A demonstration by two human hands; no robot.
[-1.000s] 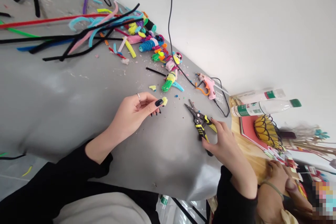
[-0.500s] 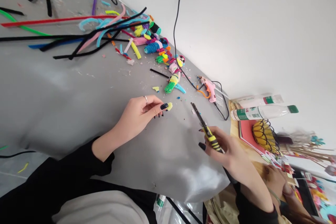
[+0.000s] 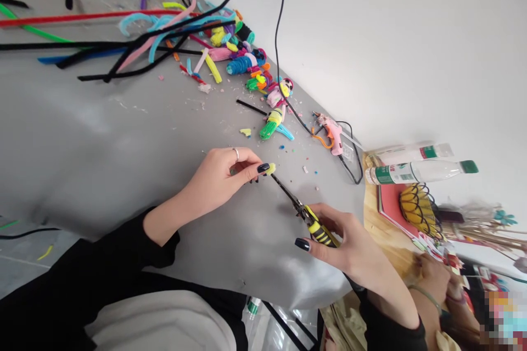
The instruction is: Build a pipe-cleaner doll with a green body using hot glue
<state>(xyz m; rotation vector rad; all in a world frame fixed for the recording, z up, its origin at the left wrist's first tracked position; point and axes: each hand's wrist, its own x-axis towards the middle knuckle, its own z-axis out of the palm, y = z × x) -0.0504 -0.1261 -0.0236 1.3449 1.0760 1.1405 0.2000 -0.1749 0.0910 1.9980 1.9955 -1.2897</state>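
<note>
Between thumb and fingertips, my left hand [image 3: 226, 175] pinches a small pale-yellow fuzzy piece [image 3: 270, 169]. My right hand [image 3: 346, 241] grips long-nosed pliers [image 3: 315, 224] with yellow-and-black handles. The tips of the pliers' dark jaws meet the edge of the yellow piece; whether they clamp it cannot be made out. Just beyond my left hand lies a small green-and-yellow pipe-cleaner figure [image 3: 272, 125] with a light-blue strip under it. A loose yellow scrap [image 3: 246, 132] rests beside that figure.
Loose pipe cleaners [image 3: 144, 46] spread over the far left of the grey table [image 3: 123, 137]. Several small colourful figures [image 3: 242, 63] line the wall edge. A pink glue gun [image 3: 333, 134] with its cord lies at right, near plastic bottles [image 3: 415, 171]. Another person's hands [image 3: 432, 279] are at lower right.
My right hand has brought the pliers leftward, so their tips now reach the yellow piece. My left hand has shifted slightly right, still pinching it. The camera view has tilted a little.
</note>
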